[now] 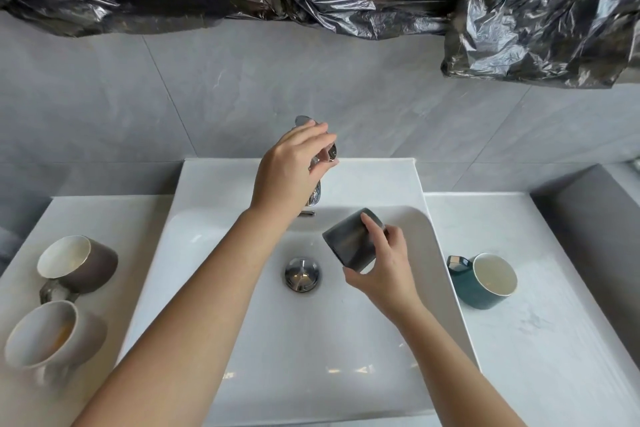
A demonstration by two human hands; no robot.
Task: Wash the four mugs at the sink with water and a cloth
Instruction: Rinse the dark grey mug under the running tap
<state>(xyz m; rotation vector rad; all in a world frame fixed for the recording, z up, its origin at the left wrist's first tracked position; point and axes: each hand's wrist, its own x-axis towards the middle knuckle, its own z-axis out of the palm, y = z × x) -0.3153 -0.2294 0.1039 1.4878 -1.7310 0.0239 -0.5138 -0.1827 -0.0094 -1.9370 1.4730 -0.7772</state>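
Note:
My right hand [384,270] grips a dark grey mug [349,243], tilted over the white sink basin [242,340], its base towards the camera. My left hand [294,170] reaches to the chrome tap [315,196] at the back of the basin, its fingers curled over the tap lever [303,120]. No water is visibly running. On the left counter stand a brown mug [83,263] and, in front of it, a stained white mug [48,336]. On the right counter sits a dark green mug [485,281]. No cloth shows.
A chrome drain plug [301,274] sits in the middle of the basin. The white counter [540,340] runs along both sides. Grey tiles back the sink, with crumpled black plastic bags [540,10] hanging above. A grey ledge [588,218] stands at the far right.

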